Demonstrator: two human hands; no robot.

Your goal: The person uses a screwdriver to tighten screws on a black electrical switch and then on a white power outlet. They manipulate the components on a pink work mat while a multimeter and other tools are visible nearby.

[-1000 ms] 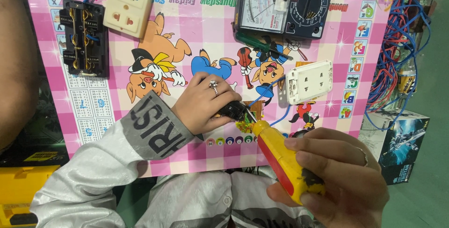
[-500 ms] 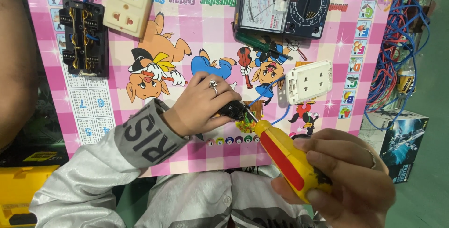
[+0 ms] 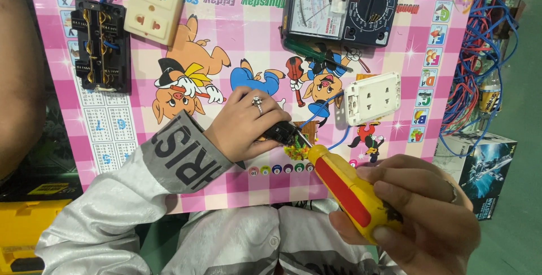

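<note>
My left hand point(image 3: 245, 125), a ring on one finger, grips a small black part point(image 3: 280, 133) against the pink cartoon-printed table point(image 3: 243, 55). A blue wire point(image 3: 316, 114) runs from that part up and to the right. My right hand point(image 3: 420, 218) is closed round the handle of a yellow and red screwdriver point(image 3: 347, 187). Its thin metal shaft points up and left, and the tip meets the black part under my left fingers.
On the table lie a white socket point(image 3: 372, 97), a cream socket point(image 3: 157, 4), an open black socket point(image 3: 101, 44), a black analogue meter point(image 3: 344, 4) and a green screwdriver point(image 3: 313, 55). Tangled blue and red wires point(image 3: 480, 55) and a box point(image 3: 485, 165) sit at the right.
My right hand and the screwdriver handle shifted slightly right and down. My left hand has kept the black part in place.
</note>
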